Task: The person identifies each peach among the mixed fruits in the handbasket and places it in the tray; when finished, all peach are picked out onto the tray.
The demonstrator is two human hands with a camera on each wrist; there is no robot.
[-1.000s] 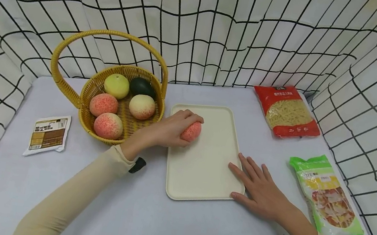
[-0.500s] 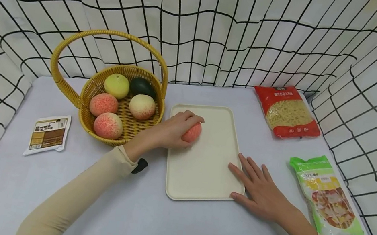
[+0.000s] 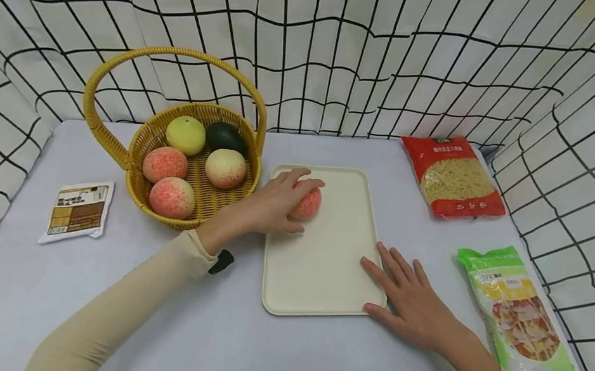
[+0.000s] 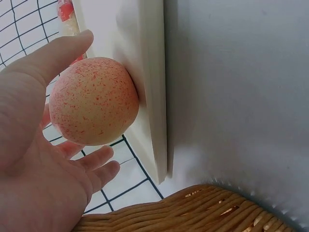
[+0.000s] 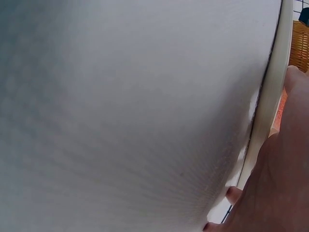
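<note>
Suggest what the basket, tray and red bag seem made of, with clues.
Basket: wicker or plastic imitation, slight sheen, woven strands showing. Tray: probably plastic, smooth, matte; no grain visible. Red bag: likely glossy plastic film, with highlights and a see-through window.

A soft, even brightness is spread over the head view, and only faint shadows are laid on the tablecloth. In the left wrist view, the tray is nearly washed out at eleven o'clock, and a dark shadow is cast along its side. The right wrist view is blurred, dimmed towards ten o'clock, with the tray's edge bowed at two.
</note>
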